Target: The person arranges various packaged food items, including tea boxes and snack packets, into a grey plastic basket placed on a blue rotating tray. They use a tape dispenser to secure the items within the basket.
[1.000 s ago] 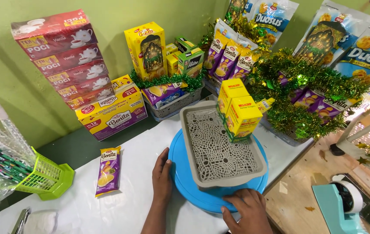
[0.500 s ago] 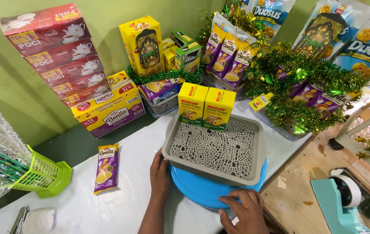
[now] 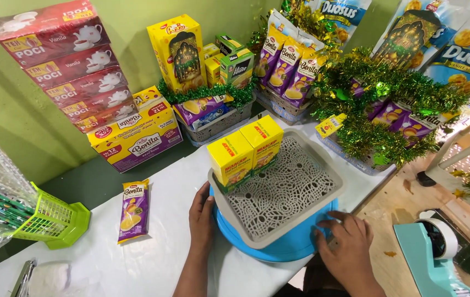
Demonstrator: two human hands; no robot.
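Note:
A grey perforated tray (image 3: pixel 287 190) sits on a round blue turntable (image 3: pixel 295 245) on the white table. Two yellow boxes (image 3: pixel 246 149) stand upright side by side at the tray's far left corner. My left hand (image 3: pixel 202 217) rests flat against the tray's left side and the turntable's edge. My right hand (image 3: pixel 345 247) lies on the turntable's rim at the near right, fingers spread. Neither hand grips anything.
A purple snack packet (image 3: pixel 133 210) lies left of the tray. A green basket (image 3: pixel 53 217) stands at the far left. Stacked red tea boxes (image 3: pixel 64 66), a yellow-purple carton (image 3: pixel 136 137), tinsel-trimmed baskets (image 3: pixel 378 110) and a teal tape dispenser (image 3: pixel 427 253) surround the work spot.
The tray has turned on the blue turntable, carrying the two yellow boxes from its far right side round to the far left. My hands shifted along the rim with it.

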